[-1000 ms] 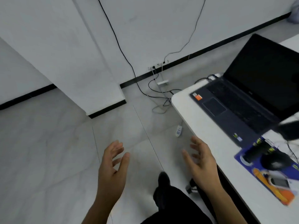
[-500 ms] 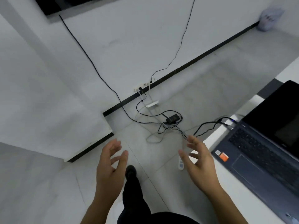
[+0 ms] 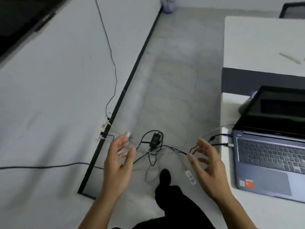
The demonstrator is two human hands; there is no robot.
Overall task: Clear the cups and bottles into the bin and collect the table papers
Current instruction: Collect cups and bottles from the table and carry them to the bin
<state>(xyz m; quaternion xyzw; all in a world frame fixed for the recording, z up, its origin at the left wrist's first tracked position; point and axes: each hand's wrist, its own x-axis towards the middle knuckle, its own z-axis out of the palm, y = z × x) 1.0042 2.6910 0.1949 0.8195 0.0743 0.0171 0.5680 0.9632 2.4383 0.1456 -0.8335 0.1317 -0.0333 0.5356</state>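
Observation:
My left hand (image 3: 118,164) and my right hand (image 3: 208,166) are held out in front of me over the floor, palms facing each other, fingers spread, nothing in either. A bin (image 3: 168,4) lined with a pale bag stands on the floor far ahead against the wall. The white table (image 3: 257,45) runs along the right; a thin pale strip (image 3: 290,58), maybe a straw or paper scrap, lies on its far part. No cups or bottles are in sight.
An open laptop (image 3: 270,156) sits on the near table section with cables plugged into its left side. A tangle of cables and a black power adapter (image 3: 154,139) lies on the floor ahead by the wall sockets. A white power strip (image 3: 190,176) lies near my foot (image 3: 165,176).
The view has swung to the right and forward along the wall; the bin and the far table section have come into sight. Both hands stay open and raised.

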